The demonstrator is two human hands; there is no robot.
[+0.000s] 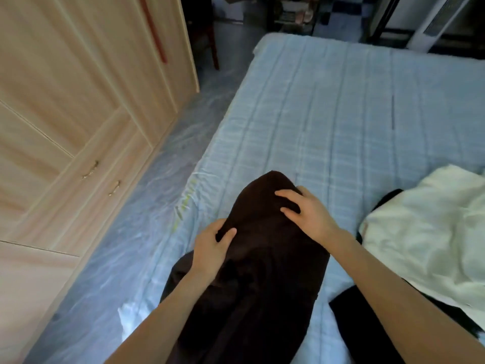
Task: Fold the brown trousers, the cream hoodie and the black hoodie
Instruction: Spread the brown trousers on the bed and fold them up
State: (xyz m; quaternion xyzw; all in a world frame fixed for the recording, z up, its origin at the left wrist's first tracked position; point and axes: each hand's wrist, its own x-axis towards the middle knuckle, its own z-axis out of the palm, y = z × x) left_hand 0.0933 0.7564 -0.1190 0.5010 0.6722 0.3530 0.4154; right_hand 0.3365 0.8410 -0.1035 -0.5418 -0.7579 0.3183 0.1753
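At the left stands a pale wooden wardrobe (78,101), then a strip of glossy floor (147,206). Next comes the bed (341,101), where the brown trousers (257,279) lie lengthwise near its left edge, running away from the person. Their far end looks rounded and thick (the cloth is too dark to show the layers or seams). The step in hand appears to be flattening and squaring this garment. To do it well, the left edge should be drawn out straight and kept taut while the other palm sweeps from the middle toward the far end, pressing out the bulge. The side edges should then be lined up before any further fold, so the bundle does not turn out lopsided. The left hand (212,245) grips the trousers' left edge, fingers curled round and under the cloth and thumb laid on top, forearm coming up from the bottom of the view. The right hand (301,208) rests on the far hump with fingers spread and slightly bent, pressing rather than pinching. Its forearm crosses above the black hoodie (349,308). The cream hoodie (425,232) lies crumpled on top of the black one at the right, neither yet folded.
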